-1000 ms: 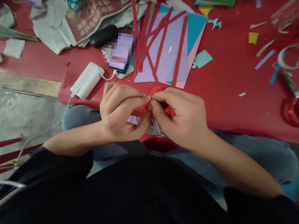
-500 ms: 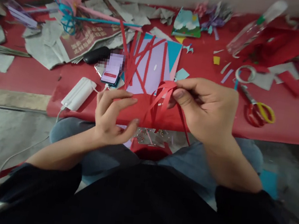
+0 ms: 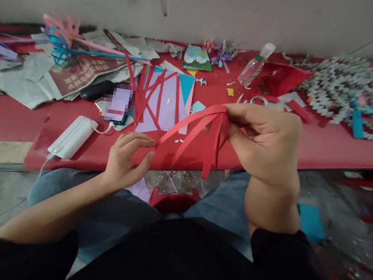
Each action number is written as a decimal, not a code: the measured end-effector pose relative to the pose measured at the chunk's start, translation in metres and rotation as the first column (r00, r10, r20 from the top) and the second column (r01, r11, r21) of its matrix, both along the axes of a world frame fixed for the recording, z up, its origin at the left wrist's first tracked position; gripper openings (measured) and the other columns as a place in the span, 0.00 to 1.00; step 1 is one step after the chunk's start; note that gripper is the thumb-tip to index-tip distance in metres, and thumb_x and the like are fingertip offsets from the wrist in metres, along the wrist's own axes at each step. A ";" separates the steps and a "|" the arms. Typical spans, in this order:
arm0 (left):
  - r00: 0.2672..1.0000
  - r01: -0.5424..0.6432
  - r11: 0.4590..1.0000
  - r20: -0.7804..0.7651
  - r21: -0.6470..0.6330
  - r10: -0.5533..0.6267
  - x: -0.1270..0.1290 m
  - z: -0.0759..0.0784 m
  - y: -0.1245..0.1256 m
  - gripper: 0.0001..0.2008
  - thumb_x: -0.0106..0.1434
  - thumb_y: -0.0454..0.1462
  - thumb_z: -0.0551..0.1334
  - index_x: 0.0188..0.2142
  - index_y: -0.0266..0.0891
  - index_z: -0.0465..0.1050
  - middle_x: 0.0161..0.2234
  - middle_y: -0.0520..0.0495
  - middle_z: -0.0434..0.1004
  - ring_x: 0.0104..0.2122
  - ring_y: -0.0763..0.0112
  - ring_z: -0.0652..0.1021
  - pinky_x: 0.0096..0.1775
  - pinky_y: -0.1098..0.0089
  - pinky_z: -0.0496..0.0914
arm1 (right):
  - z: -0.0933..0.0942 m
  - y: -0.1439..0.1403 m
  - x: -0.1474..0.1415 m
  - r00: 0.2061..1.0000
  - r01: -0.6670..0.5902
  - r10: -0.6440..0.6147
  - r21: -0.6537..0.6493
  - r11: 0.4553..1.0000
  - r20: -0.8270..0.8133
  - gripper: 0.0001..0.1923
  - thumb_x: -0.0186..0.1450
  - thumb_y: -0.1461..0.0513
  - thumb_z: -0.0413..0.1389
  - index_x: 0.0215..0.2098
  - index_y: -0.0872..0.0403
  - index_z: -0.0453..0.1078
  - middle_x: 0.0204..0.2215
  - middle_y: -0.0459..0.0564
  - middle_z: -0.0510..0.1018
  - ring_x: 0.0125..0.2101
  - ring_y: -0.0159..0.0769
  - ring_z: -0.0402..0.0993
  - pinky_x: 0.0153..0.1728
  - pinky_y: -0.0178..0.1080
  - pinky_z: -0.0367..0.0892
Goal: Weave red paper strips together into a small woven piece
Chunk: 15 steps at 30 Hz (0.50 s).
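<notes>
My right hand (image 3: 262,146) pinches a bunch of red paper strips (image 3: 212,137) between thumb and fingers, at the point where the strips come together. Several strips fan down and leftward from this pinch, hanging over the table's front edge. One longer strip arcs across to my left hand (image 3: 129,157), its end at the tips of the thumb and forefinger. Those fingers are curled close around that end. Behind the strips lies a purple paper sheet (image 3: 163,101) with loose red strips across it.
A white power bank (image 3: 73,137) with a cable, a phone (image 3: 118,104) and a black case (image 3: 97,90) lie on the left. Farther back are newspaper (image 3: 84,73), a clear bottle (image 3: 253,68) and a tape roll (image 3: 259,100). Silvery paper garlands (image 3: 348,91) pile up at right.
My left hand has closed at the end of one red strip, which now stretches between both hands. The view has tilted up and shifted right, showing more wall and garlands.
</notes>
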<state>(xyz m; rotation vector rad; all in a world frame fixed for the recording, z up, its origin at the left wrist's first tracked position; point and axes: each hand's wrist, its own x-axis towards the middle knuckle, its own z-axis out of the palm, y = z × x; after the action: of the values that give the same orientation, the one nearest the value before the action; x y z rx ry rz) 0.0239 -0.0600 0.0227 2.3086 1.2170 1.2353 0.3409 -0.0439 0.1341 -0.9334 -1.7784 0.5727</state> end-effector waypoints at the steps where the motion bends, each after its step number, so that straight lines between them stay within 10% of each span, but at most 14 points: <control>1: 1.000 0.008 1.000 0.017 -0.024 -0.008 0.000 -0.001 0.001 0.06 0.71 0.35 0.69 0.46 0.42 0.82 0.45 0.45 0.89 0.47 0.60 0.88 0.51 0.57 0.80 | 0.000 0.002 0.002 1.000 0.004 -0.004 0.017 1.000 -0.019 0.13 0.77 0.64 0.67 0.55 0.43 0.89 0.48 0.43 0.92 0.48 0.46 0.91 0.53 0.49 0.88; 15: 0.937 0.280 0.927 0.282 -0.251 -0.207 0.022 -0.072 0.026 0.39 0.70 0.50 0.72 0.75 0.47 0.62 0.76 0.30 0.63 0.70 0.46 0.77 0.65 0.46 0.78 | -0.001 0.016 -0.009 0.927 0.200 -0.149 0.118 0.973 -0.343 0.10 0.64 0.56 0.82 0.38 0.45 0.88 0.32 0.47 0.88 0.31 0.44 0.87 0.32 0.49 0.81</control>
<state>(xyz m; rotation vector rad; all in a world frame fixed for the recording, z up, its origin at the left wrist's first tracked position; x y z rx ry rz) 0.0456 -0.0337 -0.0489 1.9544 0.9175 1.1338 0.3319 -0.0282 0.1330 -0.8260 -1.3984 0.4436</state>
